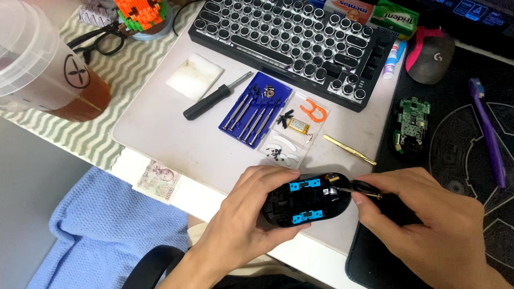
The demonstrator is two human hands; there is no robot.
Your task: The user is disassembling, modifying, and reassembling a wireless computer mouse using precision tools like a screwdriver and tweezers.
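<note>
My left hand (pixel 243 214) grips a black opened mouse shell (pixel 305 200) with blue inner parts, holding it at the desk's near edge. My right hand (pixel 428 219) pinches a small screwdriver (pixel 361 190) whose tip sits inside the shell's right end. Just beyond the shell lie a blue tray of precision screwdriver bits (pixel 256 109) and a clear compartment box (pixel 292 134) with tiny black screws, white pads, a small battery and an orange tool.
A black screwdriver handle (pixel 211 99), white cloth pad (pixel 194 75) and gold tweezers (pixel 349 150) lie on the white mat. A round-key keyboard (pixel 289 43) spans the back. Green circuit board (pixel 409 126), purple toothbrush (pixel 487 128) and black-pink mouse (pixel 431 53) rest right. A lidded drink cup (pixel 43 69) stands left.
</note>
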